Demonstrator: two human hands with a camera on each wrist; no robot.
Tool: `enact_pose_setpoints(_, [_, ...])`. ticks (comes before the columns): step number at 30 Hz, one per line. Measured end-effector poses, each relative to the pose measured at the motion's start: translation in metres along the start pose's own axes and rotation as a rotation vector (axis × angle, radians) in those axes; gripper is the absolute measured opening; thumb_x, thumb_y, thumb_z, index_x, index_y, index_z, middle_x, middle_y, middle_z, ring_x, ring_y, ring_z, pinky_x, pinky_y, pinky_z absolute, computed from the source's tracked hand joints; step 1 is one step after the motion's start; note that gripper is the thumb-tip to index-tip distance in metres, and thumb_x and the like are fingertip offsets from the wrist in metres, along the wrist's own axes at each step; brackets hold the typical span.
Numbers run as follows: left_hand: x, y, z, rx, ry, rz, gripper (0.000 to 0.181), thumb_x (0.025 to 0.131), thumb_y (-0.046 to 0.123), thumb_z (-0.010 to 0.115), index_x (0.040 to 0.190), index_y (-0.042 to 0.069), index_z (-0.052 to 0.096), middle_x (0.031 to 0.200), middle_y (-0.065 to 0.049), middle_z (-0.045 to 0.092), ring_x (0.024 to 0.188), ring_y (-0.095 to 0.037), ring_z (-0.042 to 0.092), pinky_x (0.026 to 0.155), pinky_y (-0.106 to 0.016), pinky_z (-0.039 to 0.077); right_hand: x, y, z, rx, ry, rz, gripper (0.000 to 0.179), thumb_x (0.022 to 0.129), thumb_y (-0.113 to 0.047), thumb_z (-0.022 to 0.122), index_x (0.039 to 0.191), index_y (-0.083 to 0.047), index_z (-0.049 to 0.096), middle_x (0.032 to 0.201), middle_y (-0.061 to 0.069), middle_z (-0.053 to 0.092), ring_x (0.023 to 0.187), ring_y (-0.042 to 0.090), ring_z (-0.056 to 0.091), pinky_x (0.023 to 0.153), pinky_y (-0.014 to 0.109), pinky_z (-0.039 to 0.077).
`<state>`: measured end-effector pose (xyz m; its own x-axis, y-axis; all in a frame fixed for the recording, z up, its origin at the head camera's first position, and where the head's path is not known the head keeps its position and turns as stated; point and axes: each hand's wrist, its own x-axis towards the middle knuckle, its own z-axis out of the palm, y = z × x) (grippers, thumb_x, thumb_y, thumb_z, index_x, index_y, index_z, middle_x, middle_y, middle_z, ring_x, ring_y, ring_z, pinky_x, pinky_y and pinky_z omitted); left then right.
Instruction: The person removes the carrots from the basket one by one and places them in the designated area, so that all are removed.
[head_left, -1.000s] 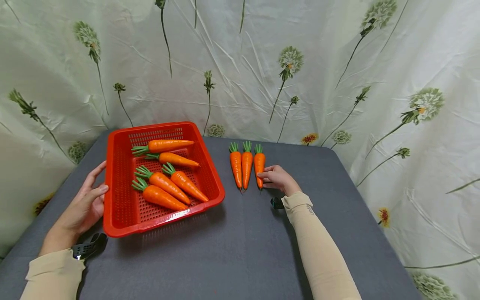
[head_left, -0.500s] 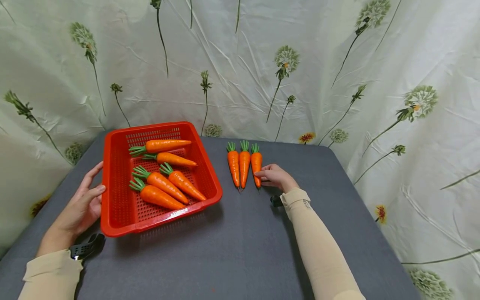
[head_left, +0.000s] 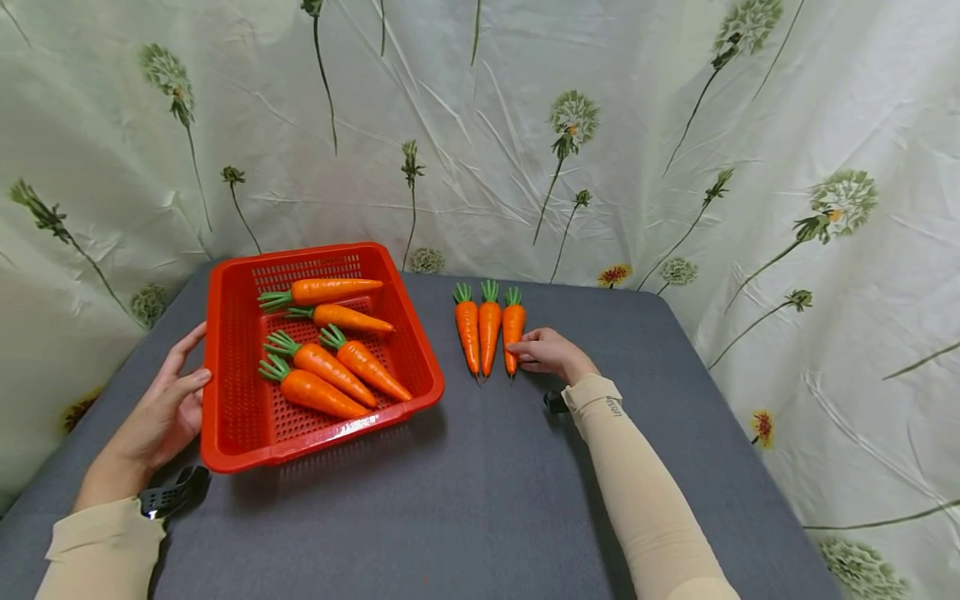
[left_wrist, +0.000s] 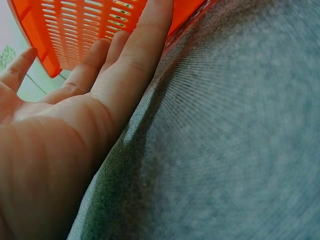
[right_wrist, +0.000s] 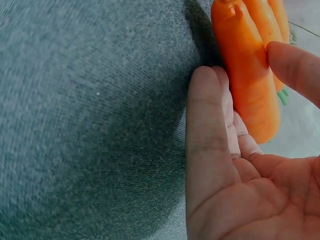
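On the left of the head view stands a red plastic basket (head_left: 322, 447) with several orange carrots (head_left: 318, 393) lying in it. My left hand (head_left: 160, 418) rests against its left side, thumb at the rim and fingers fairly straight; the left wrist view shows the fingers (left_wrist: 90, 70) at the slotted wall. Three carrots lie side by side on the table, green tops pointing away. Near its tip, my right hand (head_left: 553, 353) pinches the rightmost carrot (head_left: 513, 321), thumb on top and fingers along its right side. The left (head_left: 467, 329) and middle (head_left: 490, 329) carrots lie untouched beside it.
Dark grey cloth covers the table (head_left: 465, 500). A pale curtain (head_left: 480, 167) printed with dandelions hangs behind and along both sides. Each wrist wears a black strapped device, such as the left one (head_left: 174, 493).
The rightmost carrot has turned slightly, its tip swinging left toward the other two, with my right hand following it. My left hand stays at the basket. The head view has shifted a little.
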<state>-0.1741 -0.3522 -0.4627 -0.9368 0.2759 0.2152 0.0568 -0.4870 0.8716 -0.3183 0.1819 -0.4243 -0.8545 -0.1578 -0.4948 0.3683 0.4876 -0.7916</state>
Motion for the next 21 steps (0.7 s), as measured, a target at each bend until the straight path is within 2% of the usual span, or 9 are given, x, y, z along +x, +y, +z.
enact_pose_setpoints(8, [-0.0004, -0.0007, 0.0001, -0.014, -0.022, 0.011, 0.064, 0.106, 0.0, 0.026, 0.16, 0.03, 0.011, 0.13, -0.002, 0.064, 0.104, -0.018, 0.07, 0.082, -0.036, 0.061, -0.0004, -0.001, 0.0008, -0.006, -0.008, -0.008, 0.042, 0.098, -0.022, 0.064, 0.13, 0.001, 0.05, 0.114, 0.006, 0.061, 0.097, 0.014, 0.063, 0.104, 0.039, 0.051])
enact_pose_setpoints(14, [-0.0017, -0.0009, 0.001, 0.011, -0.008, 0.002, 0.065, 0.106, 0.002, 0.028, 0.16, 0.031, 0.01, 0.13, -0.001, 0.064, 0.105, -0.017, 0.07, 0.083, -0.036, 0.061, 0.0013, -0.0011, -0.0006, 0.004, -0.02, -0.01, 0.043, 0.098, -0.024, 0.064, 0.13, 0.001, 0.049, 0.106, 0.004, 0.061, 0.089, 0.01, 0.062, 0.103, 0.039, 0.052])
enact_pose_setpoints(18, [-0.0014, 0.0005, 0.0017, 0.0, -0.015, 0.009, 0.065, 0.106, 0.0, 0.027, 0.161, 0.03, 0.009, 0.13, -0.003, 0.063, 0.105, -0.018, 0.07, 0.083, -0.036, 0.061, 0.0017, -0.003, -0.0002, 0.005, -0.011, -0.009, 0.037, 0.098, -0.026, 0.064, 0.123, -0.001, 0.051, 0.1, 0.002, 0.061, 0.087, 0.012, 0.062, 0.103, 0.04, 0.052])
enact_pose_setpoints(21, [-0.0007, 0.0011, 0.0022, -0.004, -0.02, 0.014, 0.065, 0.105, 0.0, 0.027, 0.161, 0.029, 0.01, 0.13, -0.003, 0.063, 0.106, -0.018, 0.07, 0.083, -0.037, 0.061, 0.0029, -0.0039, 0.0005, -0.003, 0.0, -0.006, 0.028, 0.098, -0.025, 0.065, 0.113, -0.004, 0.053, 0.093, 0.001, 0.061, 0.083, 0.012, 0.061, 0.097, 0.037, 0.054])
